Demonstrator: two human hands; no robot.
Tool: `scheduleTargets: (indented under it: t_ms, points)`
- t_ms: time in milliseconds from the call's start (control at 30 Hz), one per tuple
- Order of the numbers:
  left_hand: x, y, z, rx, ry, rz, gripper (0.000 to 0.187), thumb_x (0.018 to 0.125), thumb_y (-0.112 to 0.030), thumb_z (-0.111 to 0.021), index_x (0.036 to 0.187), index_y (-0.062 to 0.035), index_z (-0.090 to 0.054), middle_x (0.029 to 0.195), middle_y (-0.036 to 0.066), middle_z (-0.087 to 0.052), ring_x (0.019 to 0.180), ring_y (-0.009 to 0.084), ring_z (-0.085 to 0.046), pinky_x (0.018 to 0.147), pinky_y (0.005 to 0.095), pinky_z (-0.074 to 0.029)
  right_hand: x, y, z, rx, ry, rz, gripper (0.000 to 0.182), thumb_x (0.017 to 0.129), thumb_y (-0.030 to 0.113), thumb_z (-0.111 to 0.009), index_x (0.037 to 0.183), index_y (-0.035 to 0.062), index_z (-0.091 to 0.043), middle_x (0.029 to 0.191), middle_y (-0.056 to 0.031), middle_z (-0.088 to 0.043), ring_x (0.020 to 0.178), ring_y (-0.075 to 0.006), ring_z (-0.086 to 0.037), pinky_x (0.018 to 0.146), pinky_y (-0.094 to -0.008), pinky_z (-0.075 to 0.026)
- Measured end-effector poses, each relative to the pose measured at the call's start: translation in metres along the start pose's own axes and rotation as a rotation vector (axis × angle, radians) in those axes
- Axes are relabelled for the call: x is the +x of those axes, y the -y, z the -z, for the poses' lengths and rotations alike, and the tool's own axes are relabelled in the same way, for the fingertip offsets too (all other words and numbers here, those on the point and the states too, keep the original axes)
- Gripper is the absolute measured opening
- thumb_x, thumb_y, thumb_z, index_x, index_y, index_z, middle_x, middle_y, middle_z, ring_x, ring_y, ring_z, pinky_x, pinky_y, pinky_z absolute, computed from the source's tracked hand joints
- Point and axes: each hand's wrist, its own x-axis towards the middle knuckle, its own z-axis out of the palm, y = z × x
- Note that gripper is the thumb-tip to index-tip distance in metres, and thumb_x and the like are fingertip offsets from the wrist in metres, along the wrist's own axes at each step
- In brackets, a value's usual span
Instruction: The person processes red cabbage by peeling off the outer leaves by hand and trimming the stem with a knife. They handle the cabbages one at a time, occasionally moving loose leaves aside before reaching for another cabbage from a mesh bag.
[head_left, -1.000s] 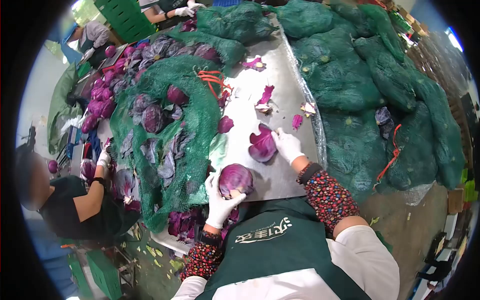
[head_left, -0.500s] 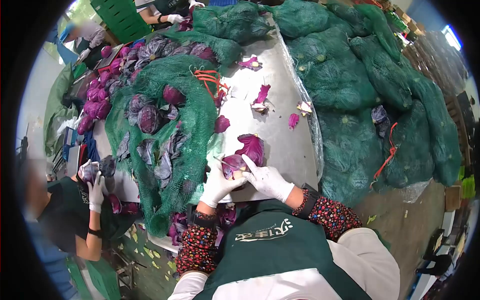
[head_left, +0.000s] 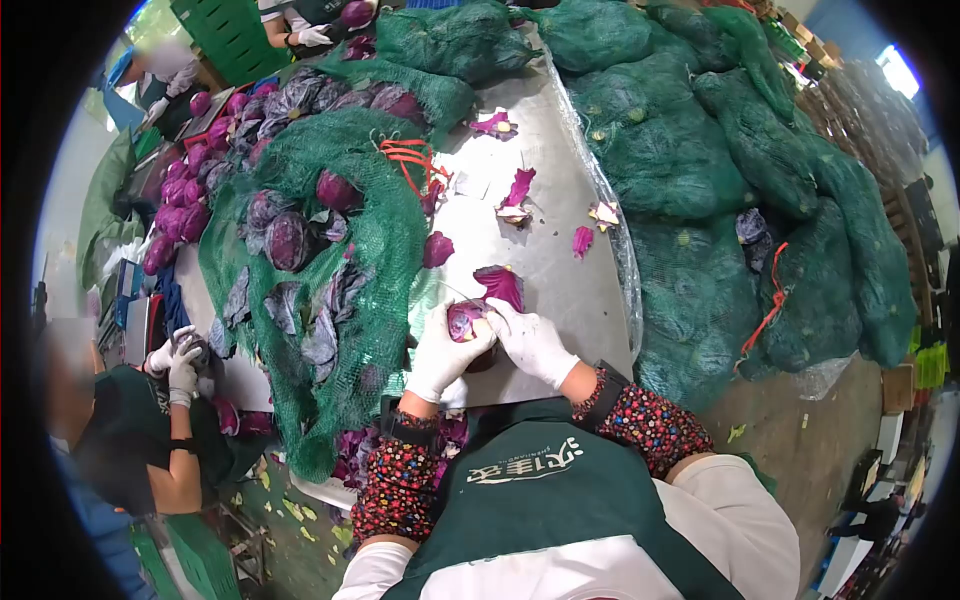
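Observation:
My left hand (head_left: pixel 437 352), in a white glove, is wrapped around the near-left side of a red cabbage (head_left: pixel 464 319) at the front edge of the metal table. A pale cut patch shows on the cabbage by my fingers. My right hand (head_left: pixel 530 343), also gloved, is closed at the cabbage's right side. From its fingers a thin blade, seemingly a knife (head_left: pixel 462 294), points to the upper left; its handle is hidden. Just beyond the hands lies a loose purple leaf (head_left: pixel 503 286).
Green mesh sacks (head_left: pixel 670 150) are piled along the right. An opened mesh sack (head_left: pixel 375 260) with cabbages and leaves lies on the left. Trimmed scraps (head_left: pixel 517 190) dot the metal table (head_left: pixel 575 320). A co-worker's gloved hands (head_left: pixel 180 365) handle a cabbage at left; another person stands at the back.
My right hand has drawn its fingers in from a spread pose against the cabbage. The blade has moved up, off the cabbage's face. The person at the back now holds up a cabbage.

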Motion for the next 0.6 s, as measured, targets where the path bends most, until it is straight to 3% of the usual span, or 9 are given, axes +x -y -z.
scheduleTargets:
  t_ms: [33, 67, 100, 200, 233, 300, 367, 467, 600]
  points:
    - [0.002, 0.001, -0.002, -0.004, 0.004, -0.005, 0.072, 0.071, -0.039, -0.078, 0.123, 0.0057, -0.054, 0.111, 0.023, -0.059, 0.102, 0.0307, -0.061, 0.090, 0.0367, -0.050, 0.002, -0.006, -0.006, -0.071, -0.055, 0.069, 0.042, 0.091, 0.013, -0.048, 0.133, 0.0063, -0.050, 0.136, -0.0153, -0.049, 0.074, -0.0273, -0.068, 0.065, -0.0403, -0.057]
    - [0.003, 0.005, -0.006, 0.056, -0.019, 0.003, 0.072, 0.071, -0.038, -0.078, 0.122, 0.0050, -0.054, 0.110, 0.023, -0.059, 0.100, 0.0321, -0.062, 0.090, 0.0376, -0.050, 0.005, -0.006, -0.001, -0.072, -0.077, 0.067, 0.039, 0.092, 0.013, -0.047, 0.129, 0.0057, -0.052, 0.120, -0.0143, -0.058, 0.076, -0.0281, -0.068, 0.065, -0.0412, -0.056]
    - [0.006, 0.010, -0.010, 0.117, -0.043, 0.010, 0.071, 0.070, -0.038, -0.078, 0.122, 0.0044, -0.054, 0.109, 0.023, -0.059, 0.097, 0.0336, -0.062, 0.089, 0.0386, -0.051, 0.010, -0.019, -0.011, -0.078, -0.079, 0.066, 0.039, 0.092, 0.013, -0.047, 0.129, 0.0057, -0.052, 0.120, -0.0143, -0.058, 0.076, -0.0281, -0.068, 0.065, -0.0412, -0.056]
    - [-0.013, 0.014, -0.017, 0.174, -0.130, -0.200, 0.074, 0.067, -0.039, -0.080, 0.122, 0.0034, -0.053, 0.111, 0.023, -0.056, 0.107, 0.0358, -0.058, 0.094, 0.0406, -0.048, 0.019, -0.051, -0.028, -0.194, -0.045, -0.002, 0.032, 0.094, 0.014, -0.044, 0.123, 0.0041, -0.053, 0.101, -0.0158, -0.065, 0.079, -0.0325, -0.067, 0.066, -0.0427, -0.056]
    - [-0.020, 0.006, -0.013, 0.161, -0.126, -0.262, 0.076, 0.067, -0.035, -0.082, 0.125, 0.0029, -0.049, 0.115, 0.021, -0.055, 0.110, 0.0333, -0.056, 0.096, 0.0393, -0.046, 0.026, -0.052, -0.021, -0.193, -0.051, 0.007, 0.032, 0.094, 0.014, -0.044, 0.123, 0.0041, -0.053, 0.101, -0.0158, -0.065, 0.079, -0.0325, -0.067, 0.066, -0.0427, -0.056]
    - [-0.036, 0.013, -0.003, -0.076, -0.057, -0.175, 0.077, 0.069, -0.027, -0.081, 0.130, 0.0021, -0.044, 0.118, 0.017, -0.054, 0.113, 0.0283, -0.055, 0.099, 0.0385, -0.045, 0.029, -0.055, -0.020, -0.085, 0.112, -0.077, 0.037, 0.094, 0.014, -0.043, 0.128, 0.0009, -0.049, 0.120, -0.0230, -0.060, 0.092, -0.0359, -0.067, 0.076, -0.0440, -0.056]
    - [-0.051, 0.031, 0.001, -0.390, -0.041, -0.109, 0.075, 0.073, -0.018, -0.079, 0.135, 0.0002, -0.040, 0.132, 0.015, -0.047, 0.121, 0.0237, -0.050, 0.105, 0.0378, -0.041, 0.035, -0.066, -0.038, -0.156, 0.081, -0.076, 0.038, 0.094, 0.014, -0.044, 0.129, 0.0007, -0.049, 0.118, -0.0194, -0.061, 0.091, -0.0348, -0.067, 0.076, -0.0427, -0.056]
    - [-0.062, 0.048, -0.011, -0.573, -0.171, 0.006, 0.081, 0.077, -0.016, -0.077, 0.144, -0.0028, -0.034, 0.136, 0.013, -0.045, 0.123, 0.0234, -0.049, 0.106, 0.0373, -0.040, 0.039, -0.048, -0.033, -0.068, 0.146, -0.207, 0.032, 0.098, 0.019, -0.041, 0.125, 0.0037, -0.050, 0.118, -0.0188, -0.060, 0.083, -0.0358, -0.067, 0.074, -0.0471, -0.055]
    - [-0.063, 0.023, -0.017, -0.722, -0.175, 0.158, 0.081, 0.080, -0.018, -0.077, 0.146, -0.0044, -0.033, 0.138, 0.013, -0.043, 0.124, 0.0235, -0.048, 0.107, 0.0366, -0.040, 0.006, -0.023, 0.006, -0.041, 0.068, 0.116, 0.037, 0.101, 0.025, -0.040, 0.132, 0.0054, -0.047, 0.127, -0.0325, -0.051, 0.074, -0.0380, -0.067, 0.070, -0.0479, -0.055]
